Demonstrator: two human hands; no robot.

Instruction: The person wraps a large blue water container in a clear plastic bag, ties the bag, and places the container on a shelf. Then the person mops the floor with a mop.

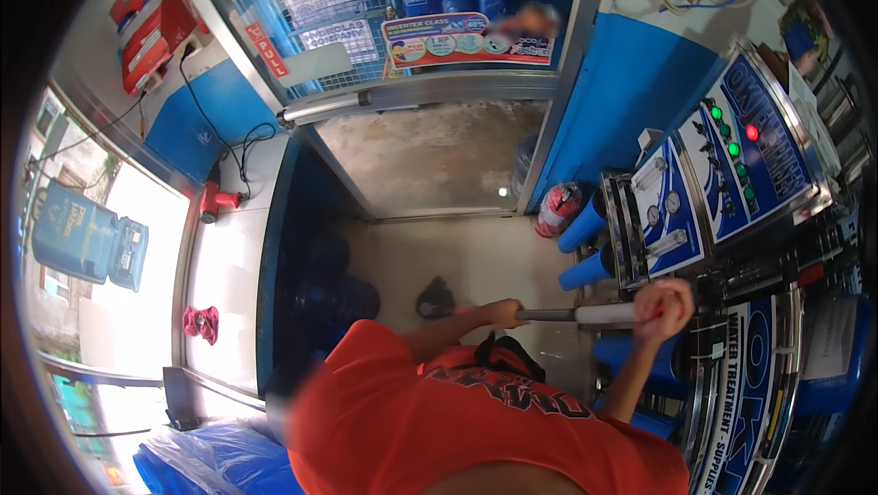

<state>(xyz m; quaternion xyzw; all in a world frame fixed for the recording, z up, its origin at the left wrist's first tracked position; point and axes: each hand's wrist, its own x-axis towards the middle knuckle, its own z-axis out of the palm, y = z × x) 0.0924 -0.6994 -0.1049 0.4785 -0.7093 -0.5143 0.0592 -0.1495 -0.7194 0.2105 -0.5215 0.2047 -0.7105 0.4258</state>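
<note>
My left hand [504, 313] and my right hand [667, 305] both grip a long mop handle [562, 315] that lies nearly level across the view. The handle is grey metal with a white stretch by my right hand. Its dark mop head [436, 298] rests on the pale tiled floor [476, 257] to the left of my left hand. My orange shirt [476, 431] fills the lower middle of the view and hides the floor below it.
Dark blue round water containers [334, 298] stand on the floor at left, beside a white counter [229, 266] with a red hand tool [219, 200] and a red cloth [201, 323]. At right stand blue filter housings [585, 225] and a control panel [741, 143] with lights. A glass door [430, 152] is ahead.
</note>
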